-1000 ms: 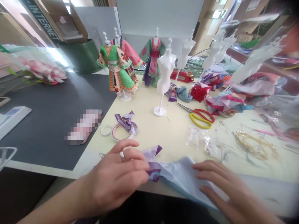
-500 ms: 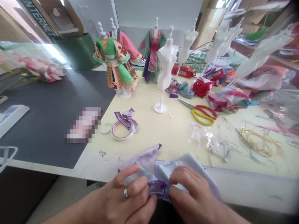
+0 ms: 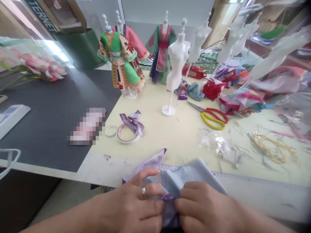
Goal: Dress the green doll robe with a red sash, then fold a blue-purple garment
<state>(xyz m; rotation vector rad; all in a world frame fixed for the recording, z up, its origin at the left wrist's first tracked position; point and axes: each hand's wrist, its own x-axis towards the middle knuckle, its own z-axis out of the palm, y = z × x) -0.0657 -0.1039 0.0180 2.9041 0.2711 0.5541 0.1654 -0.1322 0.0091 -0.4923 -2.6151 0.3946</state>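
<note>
Bare forearms at the workbench: a person's left forearm (image 3: 65, 218) reaches in from the near left and the right forearm (image 3: 261, 218) from the near right, ending in an unadorned right hand (image 3: 206, 207) and a left hand (image 3: 128, 204). A smooth, silver-coloured ring (image 3: 144, 192), a plain band with no stone showing, circles one finger of the left hand. The fingers (image 3: 148, 207) of that hand are slim and tapering. A sliver of something dark at the near edge, between the hands, is too cropped to identify as clothing.
</note>
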